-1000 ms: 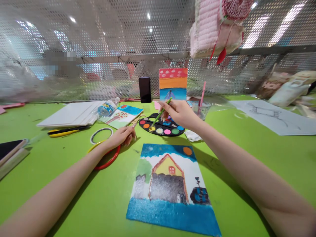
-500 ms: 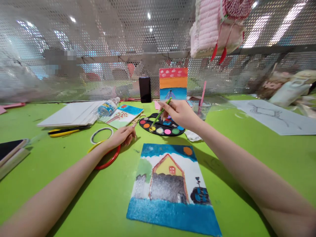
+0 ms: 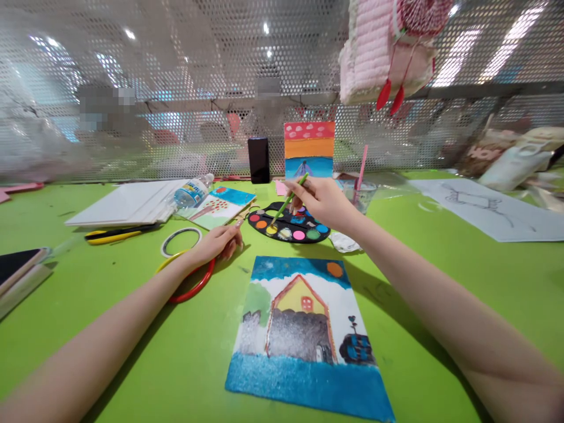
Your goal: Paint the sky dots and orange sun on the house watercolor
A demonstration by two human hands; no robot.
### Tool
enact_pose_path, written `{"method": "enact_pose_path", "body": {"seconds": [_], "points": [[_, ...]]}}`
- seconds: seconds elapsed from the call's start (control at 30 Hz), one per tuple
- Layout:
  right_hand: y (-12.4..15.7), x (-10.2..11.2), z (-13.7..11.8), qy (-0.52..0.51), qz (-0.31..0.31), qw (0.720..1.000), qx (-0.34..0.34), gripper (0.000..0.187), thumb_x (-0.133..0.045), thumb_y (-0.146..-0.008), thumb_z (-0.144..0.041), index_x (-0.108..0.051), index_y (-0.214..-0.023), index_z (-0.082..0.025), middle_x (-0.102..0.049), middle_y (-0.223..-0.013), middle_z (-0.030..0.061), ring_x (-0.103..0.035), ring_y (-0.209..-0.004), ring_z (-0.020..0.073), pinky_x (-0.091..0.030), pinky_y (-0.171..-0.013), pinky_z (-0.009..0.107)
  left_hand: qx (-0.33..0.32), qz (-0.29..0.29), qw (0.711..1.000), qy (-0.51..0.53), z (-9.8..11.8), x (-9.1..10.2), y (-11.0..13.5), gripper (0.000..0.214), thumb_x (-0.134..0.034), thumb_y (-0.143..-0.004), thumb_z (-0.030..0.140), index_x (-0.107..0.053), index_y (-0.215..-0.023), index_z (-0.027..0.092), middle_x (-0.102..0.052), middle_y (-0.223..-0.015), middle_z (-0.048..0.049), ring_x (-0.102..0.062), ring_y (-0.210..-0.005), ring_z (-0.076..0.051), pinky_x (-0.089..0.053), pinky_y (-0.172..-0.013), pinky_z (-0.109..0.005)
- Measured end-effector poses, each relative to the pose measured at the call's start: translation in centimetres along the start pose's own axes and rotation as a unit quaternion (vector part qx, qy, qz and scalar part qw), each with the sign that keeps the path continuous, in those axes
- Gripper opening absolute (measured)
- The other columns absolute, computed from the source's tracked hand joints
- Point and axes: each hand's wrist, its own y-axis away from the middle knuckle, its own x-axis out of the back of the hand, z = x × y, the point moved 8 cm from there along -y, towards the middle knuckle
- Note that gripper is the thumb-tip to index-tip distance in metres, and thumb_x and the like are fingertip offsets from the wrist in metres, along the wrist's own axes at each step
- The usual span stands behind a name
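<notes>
Paintbrush point(image 3: 287, 202) with a green handle is held tight in the right hand point(image 3: 319, 202), closed around it. The brush tip touches the yellow paint in the paint tray point(image 3: 293, 228) on the green table point(image 3: 484, 282). The left hand point(image 3: 218, 245) rests with its fingers loosely curled, holding nothing, just beside a red and yellow ring point(image 3: 198, 285). A house painting point(image 3: 304, 329) lies flat in front of both hands.
</notes>
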Motion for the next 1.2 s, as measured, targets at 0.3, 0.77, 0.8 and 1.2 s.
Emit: {"method": "enact_pose_path", "body": {"seconds": [0.3,0.77,0.8,1.2], "points": [[0.1,-0.1,-0.6,-0.003,-0.025,1.0,-0.006,0.051,-0.043,-0.093,-0.057,-0.053,-0.062,-0.018,-0.064,-0.057,0.0049,-0.062,-0.054,0.0154,-0.045,-0.057,0.027,0.0,0.001,1.0,-0.005,-0.1,0.0,-0.1,0.052,-0.035,-0.09,0.056,-0.057,-0.067,0.015,-0.051,-0.039,0.0004,-0.042,-0.032,-0.008,-0.032,-0.036,-0.018],[0.3,-1.0,-0.6,-0.007,-0.018,1.0,0.015,0.048,-0.043,-0.093,-0.058,-0.057,-0.072,-0.017,-0.066,-0.063,0.0046,-0.064,-0.061,0.0157,-0.046,-0.061,0.027,0.005,0.004,1.0,-0.006,0.0,0.0,0.0,0.058,-0.037,-0.087,0.066,-0.057,-0.066,0.015,-0.05,-0.039,0.0008,-0.043,-0.032,-0.009,-0.031,-0.036,-0.018],[0.3,-0.9,-0.6,-0.013,-0.02,1.0,0.013,0.049,-0.043,-0.092,-0.058,-0.056,-0.07,-0.017,-0.065,-0.062,0.0043,-0.063,-0.059,0.0152,-0.046,-0.061,0.027,0.005,0.004,1.0,-0.006,0.0,0.0,0.0,0.058,-0.036,-0.087,0.065,-0.057,-0.066,0.015,-0.05,-0.039,0.0009,-0.043,-0.032,-0.009,-0.031,-0.036,-0.018],[0.1,0.2,-0.1,0.033,0.003,0.999,-0.004,0.05,-0.043,-0.092,-0.059,-0.052,-0.066,-0.018,-0.066,-0.059,0.0068,-0.063,-0.056,0.0175,-0.043,-0.056,0.028,0.009,0.004,1.0,-0.006,0.2,0.0,0.3,0.056,-0.036,-0.09,0.061,-0.057,-0.066,0.015,-0.049,-0.039,0.0016,-0.043,-0.032,-0.009,-0.031,-0.036,-0.018]]}}
